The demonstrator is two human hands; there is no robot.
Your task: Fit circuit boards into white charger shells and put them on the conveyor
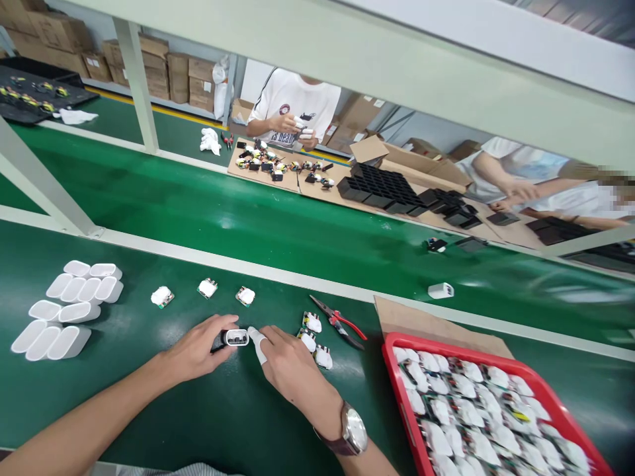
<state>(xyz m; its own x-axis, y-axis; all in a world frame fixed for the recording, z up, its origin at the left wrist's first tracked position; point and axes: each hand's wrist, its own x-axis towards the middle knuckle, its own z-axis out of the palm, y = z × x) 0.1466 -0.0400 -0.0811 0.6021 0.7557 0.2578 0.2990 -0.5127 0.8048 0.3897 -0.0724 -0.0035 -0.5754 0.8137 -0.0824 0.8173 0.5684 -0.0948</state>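
Note:
My left hand (193,347) grips a small plastic case with a white rim (237,338); its open end faces me and dark parts show inside. A black piece sits between this case and my left palm. My right hand (292,363), with white covers on its fingertips, pinches at the right end of the same case. Beyond my hands lie three separate circuit boards topped with white material, among them a middle board (207,287). Right of my right hand are several more boards (312,322) and red-handled pliers (342,324).
White empty cases (74,340) stand in groups at the left. A red tray (404,403) full of boards sits at the right on cardboard (436,324). Past a metal rail (198,258) runs a green belt (278,218), carrying a white case (440,291). Co-workers sit opposite.

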